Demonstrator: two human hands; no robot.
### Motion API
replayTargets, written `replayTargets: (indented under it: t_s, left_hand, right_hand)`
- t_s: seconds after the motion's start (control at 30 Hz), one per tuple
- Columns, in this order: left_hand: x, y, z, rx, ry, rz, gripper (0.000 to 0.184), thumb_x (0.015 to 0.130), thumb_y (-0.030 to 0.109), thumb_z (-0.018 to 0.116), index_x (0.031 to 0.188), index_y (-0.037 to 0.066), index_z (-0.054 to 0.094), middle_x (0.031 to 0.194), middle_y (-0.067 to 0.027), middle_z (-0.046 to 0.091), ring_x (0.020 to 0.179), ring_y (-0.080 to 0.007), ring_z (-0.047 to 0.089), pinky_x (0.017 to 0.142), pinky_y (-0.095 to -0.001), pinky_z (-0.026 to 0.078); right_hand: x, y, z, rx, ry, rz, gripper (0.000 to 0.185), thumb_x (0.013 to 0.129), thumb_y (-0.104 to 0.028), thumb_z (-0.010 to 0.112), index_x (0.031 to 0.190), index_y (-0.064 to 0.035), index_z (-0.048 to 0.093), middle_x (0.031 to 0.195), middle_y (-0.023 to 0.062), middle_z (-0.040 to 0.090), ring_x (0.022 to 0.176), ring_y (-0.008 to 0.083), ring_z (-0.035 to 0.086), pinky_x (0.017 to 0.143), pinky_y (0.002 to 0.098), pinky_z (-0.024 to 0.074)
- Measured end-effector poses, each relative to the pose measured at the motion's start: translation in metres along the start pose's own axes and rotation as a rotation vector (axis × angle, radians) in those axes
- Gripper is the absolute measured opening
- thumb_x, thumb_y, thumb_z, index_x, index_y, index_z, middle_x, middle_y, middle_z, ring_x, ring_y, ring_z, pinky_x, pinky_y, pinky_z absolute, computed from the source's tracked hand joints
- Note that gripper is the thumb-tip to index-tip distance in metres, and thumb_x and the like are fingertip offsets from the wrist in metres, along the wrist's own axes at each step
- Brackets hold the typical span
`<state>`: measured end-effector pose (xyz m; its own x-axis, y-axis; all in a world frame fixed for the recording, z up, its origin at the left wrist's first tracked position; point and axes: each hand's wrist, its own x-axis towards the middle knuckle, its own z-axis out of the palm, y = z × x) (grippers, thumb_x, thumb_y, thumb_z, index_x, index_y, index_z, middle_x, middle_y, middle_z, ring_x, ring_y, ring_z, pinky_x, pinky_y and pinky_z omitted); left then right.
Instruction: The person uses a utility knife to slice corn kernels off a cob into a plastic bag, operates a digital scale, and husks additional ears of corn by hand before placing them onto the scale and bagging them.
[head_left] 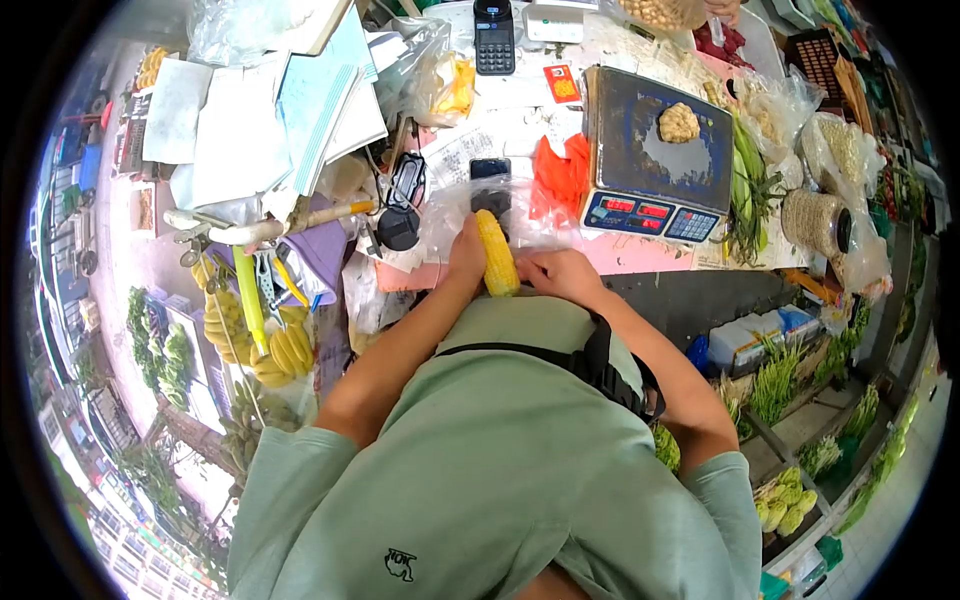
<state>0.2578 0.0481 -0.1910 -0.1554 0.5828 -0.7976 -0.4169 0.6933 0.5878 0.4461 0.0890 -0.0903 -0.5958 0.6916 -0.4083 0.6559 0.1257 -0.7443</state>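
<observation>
A peeled yellow corn cob stands nearly upright in front of my body, at the near edge of the table. My left hand is closed around its left side. Just right of the cob's lower end is my right hand, its fingers bent together at a clear plastic bag; whatever they pinch is too small to make out. Behind the cob a dark phone lies partly under the plastic. A red plastic bag lies to the right, beside the scale.
A digital scale bears a pale lumpy item. Papers pile up at the left, above hanging bananas. Corn husks and a jar stand right. Another person's hand shows at the top.
</observation>
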Motion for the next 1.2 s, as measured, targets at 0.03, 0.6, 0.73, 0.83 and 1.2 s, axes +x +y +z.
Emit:
replayTargets:
  t_s: [0.03,0.6,0.73,0.83,1.2]
  left_hand:
    - [-0.001,-0.001,-0.002,0.027,0.051,-0.058,0.072,0.104,0.057,0.032,0.119,-0.006,0.064,0.103,-0.0173,0.07,0.094,-0.0272,0.067,0.086,-0.0373,0.051]
    - [-0.003,0.015,0.007,-0.548,0.095,-0.219,0.045,0.102,0.051,0.042,0.108,0.011,0.061,0.089,-0.0099,0.065,0.077,-0.0294,0.066,0.072,-0.0494,0.057]
    - [-0.006,0.021,0.011,-0.541,0.107,-0.247,0.044,0.102,0.051,0.04,0.109,0.012,0.06,0.089,-0.0091,0.064,0.078,-0.0294,0.065,0.074,-0.0506,0.056]
    - [0.002,0.016,0.012,-0.562,0.124,-0.241,0.045,0.102,0.051,0.04,0.109,0.012,0.06,0.092,-0.0097,0.065,0.08,-0.0301,0.066,0.074,-0.0516,0.056]
    - [0.001,0.014,0.013,-0.443,0.091,-0.265,0.061,0.103,0.06,0.035,0.128,0.008,0.054,0.114,-0.0136,0.064,0.099,-0.0344,0.068,0.084,-0.0556,0.057]
  right_hand:
    - [-0.004,-0.001,0.001,-0.033,-0.036,0.029,0.027,0.098,-0.034,0.057,0.107,-0.0172,0.075,0.088,0.0142,0.073,0.081,0.0351,0.07,0.072,0.0446,0.0558]
    - [-0.021,0.022,0.007,0.241,-0.031,-0.121,0.034,0.099,-0.029,0.062,0.08,-0.0025,0.071,0.073,0.016,0.066,0.065,0.0296,0.064,0.063,0.0405,0.0498]
    - [-0.03,0.025,0.007,0.413,-0.028,0.086,0.032,0.1,-0.026,0.062,0.083,0.0009,0.07,0.072,0.0084,0.066,0.066,0.0142,0.059,0.063,0.0324,0.0486]
    - [-0.031,0.025,0.004,0.456,-0.001,0.185,0.033,0.102,-0.021,0.062,0.08,0.0037,0.066,0.072,0.0032,0.063,0.067,0.0086,0.055,0.063,0.028,0.0465]
    - [0.002,-0.003,-0.007,0.435,0.148,0.267,0.056,0.1,-0.052,0.057,0.098,0.0025,0.071,0.078,0.0137,0.069,0.078,0.0185,0.065,0.074,0.0313,0.0503]
